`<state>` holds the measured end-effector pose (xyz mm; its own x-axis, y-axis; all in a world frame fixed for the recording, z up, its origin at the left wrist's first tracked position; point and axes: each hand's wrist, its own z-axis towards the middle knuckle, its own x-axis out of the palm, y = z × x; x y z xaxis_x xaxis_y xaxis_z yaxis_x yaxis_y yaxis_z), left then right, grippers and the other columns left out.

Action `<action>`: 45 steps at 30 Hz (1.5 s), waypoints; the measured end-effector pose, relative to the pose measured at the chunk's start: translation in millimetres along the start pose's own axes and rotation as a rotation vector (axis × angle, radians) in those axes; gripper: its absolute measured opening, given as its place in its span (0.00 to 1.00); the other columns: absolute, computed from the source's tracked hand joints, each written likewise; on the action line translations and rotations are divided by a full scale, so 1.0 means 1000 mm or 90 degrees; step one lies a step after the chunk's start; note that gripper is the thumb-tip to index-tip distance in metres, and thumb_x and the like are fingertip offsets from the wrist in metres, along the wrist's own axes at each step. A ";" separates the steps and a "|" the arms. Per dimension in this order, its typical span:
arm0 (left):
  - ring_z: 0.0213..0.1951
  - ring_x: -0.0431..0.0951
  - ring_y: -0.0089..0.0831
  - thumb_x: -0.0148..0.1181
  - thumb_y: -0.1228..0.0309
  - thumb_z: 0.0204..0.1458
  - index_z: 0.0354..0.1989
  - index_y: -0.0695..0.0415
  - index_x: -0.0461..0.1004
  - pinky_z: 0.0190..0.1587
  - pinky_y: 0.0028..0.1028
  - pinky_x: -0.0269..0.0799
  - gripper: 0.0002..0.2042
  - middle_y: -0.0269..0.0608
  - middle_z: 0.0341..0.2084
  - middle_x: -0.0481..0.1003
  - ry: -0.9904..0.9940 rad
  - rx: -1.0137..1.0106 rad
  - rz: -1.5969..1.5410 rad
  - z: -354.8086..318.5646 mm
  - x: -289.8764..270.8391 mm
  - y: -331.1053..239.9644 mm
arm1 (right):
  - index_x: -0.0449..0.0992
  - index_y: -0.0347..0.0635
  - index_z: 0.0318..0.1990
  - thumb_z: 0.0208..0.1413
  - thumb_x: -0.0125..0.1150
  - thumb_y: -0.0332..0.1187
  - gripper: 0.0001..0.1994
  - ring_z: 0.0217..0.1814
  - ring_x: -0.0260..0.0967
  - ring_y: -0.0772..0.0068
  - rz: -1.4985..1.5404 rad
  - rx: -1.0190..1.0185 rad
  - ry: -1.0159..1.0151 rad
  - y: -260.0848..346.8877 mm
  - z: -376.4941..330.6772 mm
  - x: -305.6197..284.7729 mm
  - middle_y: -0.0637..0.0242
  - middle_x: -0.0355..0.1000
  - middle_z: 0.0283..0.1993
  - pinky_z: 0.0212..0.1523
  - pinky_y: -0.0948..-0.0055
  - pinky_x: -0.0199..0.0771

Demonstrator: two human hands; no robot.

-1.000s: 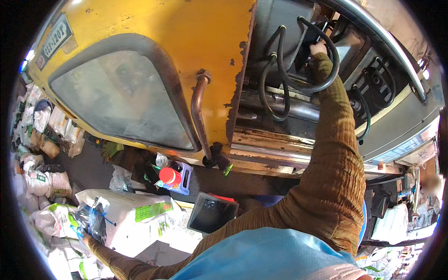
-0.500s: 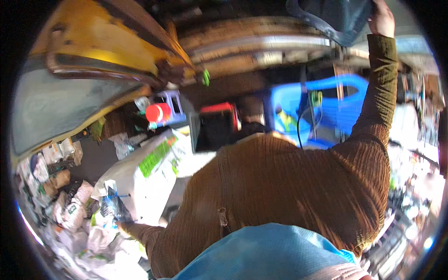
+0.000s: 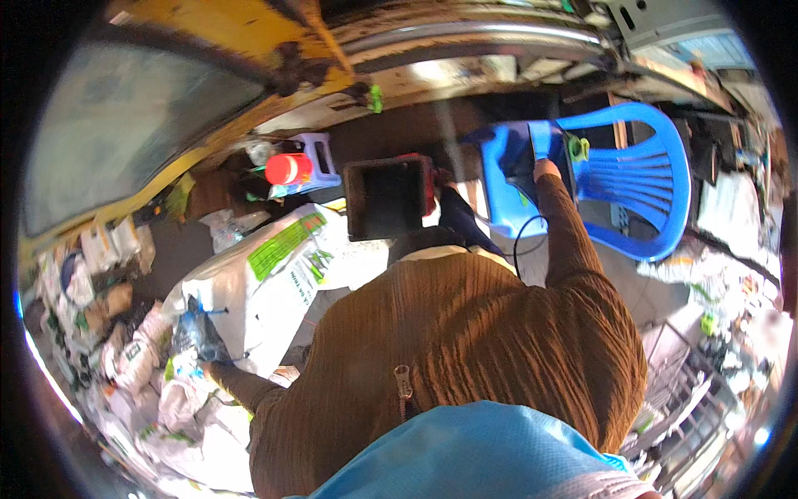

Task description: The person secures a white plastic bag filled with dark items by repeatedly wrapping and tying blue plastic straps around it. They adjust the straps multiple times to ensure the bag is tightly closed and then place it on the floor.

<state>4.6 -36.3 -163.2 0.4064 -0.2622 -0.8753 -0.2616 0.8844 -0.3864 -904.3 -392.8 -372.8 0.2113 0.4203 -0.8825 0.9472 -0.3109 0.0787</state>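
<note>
The right hand reaches to the dark bluish piece on the seat of the blue chair; its fingers are too hidden to tell whether they grip. The left hand, small and blurred, is beside the bluish plastic bag, and I cannot tell whether it holds it. The step in hand looks like handling the dark piece at the seat; the next move seems to call for a sure grip or a clean release there. The piece looks smooth and hollow, with a paler bluish strip by the hand. A green item is just beside it, and a black cord curves below. Farther left are a black tray, a white sack and a red-lidded container.
</note>
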 end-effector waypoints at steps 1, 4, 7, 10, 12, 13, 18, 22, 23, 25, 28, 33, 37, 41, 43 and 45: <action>0.36 0.75 0.45 0.43 0.51 0.50 0.34 0.61 0.74 0.41 0.42 0.67 0.23 0.49 0.32 0.75 0.006 -0.013 -0.007 0.002 0.001 0.002 | 0.72 0.35 0.41 0.53 0.47 0.39 0.17 0.41 0.69 0.51 0.051 -0.044 -0.063 0.025 0.000 -0.022 0.50 0.71 0.39 0.44 0.59 0.68; 0.36 0.75 0.46 0.43 0.51 0.49 0.34 0.61 0.74 0.41 0.43 0.67 0.24 0.49 0.32 0.75 0.031 -0.055 -0.014 0.007 0.007 0.006 | 0.70 0.36 0.45 0.55 0.50 0.33 0.13 0.37 0.72 0.67 0.538 -0.377 -0.165 0.133 -0.023 -0.117 0.60 0.73 0.35 0.38 0.71 0.71; 0.36 0.75 0.46 0.43 0.50 0.49 0.34 0.61 0.74 0.41 0.43 0.68 0.24 0.50 0.32 0.75 0.069 -0.094 -0.014 0.009 0.012 0.007 | 0.66 0.35 0.50 0.54 0.51 0.24 0.15 0.51 0.65 0.74 0.756 -0.789 0.004 0.249 -0.084 -0.222 0.61 0.68 0.47 0.53 0.76 0.65; 0.38 0.75 0.44 0.41 0.49 0.50 0.35 0.61 0.75 0.43 0.42 0.67 0.25 0.49 0.34 0.75 0.090 -0.124 0.067 0.006 0.009 -0.001 | 0.53 0.37 0.59 0.50 0.59 0.30 0.30 0.55 0.61 0.71 0.589 -0.939 -0.245 0.365 -0.144 -0.285 0.58 0.63 0.54 0.56 0.71 0.61; 0.39 0.75 0.42 0.40 0.49 0.51 0.36 0.61 0.75 0.43 0.40 0.66 0.26 0.48 0.36 0.75 0.102 -0.164 0.050 -0.001 0.002 -0.008 | 0.55 0.35 0.56 0.47 0.63 0.40 0.33 0.50 0.62 0.74 0.763 -0.941 -0.033 0.416 -0.168 -0.299 0.62 0.65 0.48 0.50 0.74 0.63; 0.40 0.75 0.41 0.40 0.48 0.51 0.36 0.61 0.75 0.44 0.39 0.66 0.26 0.48 0.36 0.75 0.113 -0.184 0.043 -0.005 -0.003 -0.012 | 0.57 0.34 0.53 0.46 0.63 0.45 0.33 0.47 0.63 0.72 0.717 -0.839 -0.065 0.427 -0.171 -0.303 0.60 0.65 0.45 0.49 0.73 0.63; 0.39 0.75 0.41 0.38 0.48 0.52 0.33 0.60 0.76 0.42 0.37 0.66 0.27 0.46 0.32 0.76 0.087 -0.056 0.073 -0.031 -0.027 -0.019 | 0.61 0.34 0.45 0.48 0.58 0.50 0.28 0.40 0.63 0.74 0.640 -0.806 -0.058 0.428 -0.147 -0.308 0.63 0.65 0.37 0.42 0.74 0.65; 0.36 0.76 0.42 0.37 0.49 0.53 0.31 0.60 0.76 0.42 0.37 0.66 0.27 0.46 0.30 0.76 0.081 0.029 0.093 -0.040 -0.035 -0.013 | 0.60 0.33 0.50 0.50 0.57 0.49 0.29 0.44 0.62 0.74 0.686 -0.776 0.002 0.395 -0.134 -0.319 0.63 0.66 0.41 0.47 0.76 0.62; 0.36 0.76 0.42 0.37 0.49 0.53 0.31 0.61 0.76 0.41 0.38 0.66 0.27 0.46 0.30 0.76 0.079 0.055 0.107 -0.040 -0.035 -0.013 | 0.63 0.44 0.34 0.54 0.55 0.39 0.10 0.29 0.57 0.85 0.742 -0.773 -0.013 0.386 -0.133 -0.320 0.77 0.59 0.27 0.31 0.83 0.59; 0.35 0.76 0.43 0.36 0.49 0.53 0.30 0.60 0.76 0.41 0.39 0.67 0.27 0.48 0.30 0.76 0.075 0.104 0.130 -0.039 -0.034 -0.011 | 0.63 0.43 0.31 0.56 0.51 0.38 0.10 0.26 0.56 0.84 0.767 -0.761 -0.044 0.359 -0.129 -0.326 0.76 0.60 0.24 0.29 0.83 0.58; 0.35 0.76 0.42 0.36 0.50 0.53 0.28 0.59 0.77 0.39 0.39 0.68 0.27 0.48 0.30 0.76 0.002 -0.013 0.106 -0.036 -0.031 -0.013 | 0.65 0.42 0.31 0.57 0.49 0.39 0.10 0.20 0.56 0.84 0.855 -0.748 -0.068 0.318 -0.113 -0.337 0.76 0.59 0.19 0.21 0.82 0.57; 0.38 0.76 0.40 0.35 0.52 0.54 0.32 0.57 0.77 0.41 0.38 0.68 0.24 0.42 0.32 0.76 0.098 0.024 0.144 -0.025 -0.020 -0.013 | 0.63 0.46 0.27 0.58 0.48 0.37 0.09 0.16 0.53 0.84 1.016 -0.637 -0.203 0.243 -0.081 -0.345 0.77 0.57 0.16 0.17 0.83 0.54; 0.39 0.76 0.40 0.35 0.51 0.55 0.30 0.57 0.77 0.42 0.38 0.67 0.25 0.43 0.32 0.76 0.063 -0.092 0.093 -0.018 -0.011 -0.015 | 0.66 0.44 0.30 0.58 0.49 0.38 0.09 0.22 0.53 0.89 1.020 -0.599 -0.503 0.182 -0.044 -0.357 0.79 0.60 0.23 0.22 0.85 0.54; 0.39 0.75 0.41 0.35 0.51 0.55 0.31 0.57 0.77 0.42 0.38 0.67 0.26 0.44 0.32 0.76 0.081 -0.023 0.116 -0.023 -0.019 -0.017 | 0.69 0.35 0.30 0.57 0.49 0.39 0.14 0.29 0.59 0.82 0.905 -0.402 -0.765 0.114 -0.002 -0.373 0.69 0.68 0.26 0.30 0.76 0.65; 0.39 0.75 0.41 0.35 0.51 0.55 0.31 0.58 0.77 0.43 0.38 0.66 0.26 0.44 0.33 0.76 0.081 -0.050 0.128 -0.029 -0.027 -0.020 | 0.69 0.35 0.31 0.57 0.49 0.41 0.15 0.27 0.62 0.76 0.844 -0.345 -0.887 0.082 0.012 -0.382 0.61 0.69 0.25 0.30 0.72 0.66; 0.39 0.76 0.41 0.34 0.51 0.55 0.31 0.57 0.77 0.43 0.38 0.66 0.26 0.43 0.33 0.76 0.074 -0.019 0.130 -0.034 -0.032 -0.021 | 0.71 0.36 0.33 0.56 0.48 0.45 0.18 0.28 0.68 0.57 0.649 -0.224 -1.024 0.050 0.018 -0.392 0.49 0.69 0.28 0.31 0.63 0.66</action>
<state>-33.1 -59.5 -137.3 0.2390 -0.1239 -0.9631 -0.3539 0.9125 -0.2052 -943.7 -588.7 -31.8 0.4382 -0.8983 0.0320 0.6716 0.3509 0.6526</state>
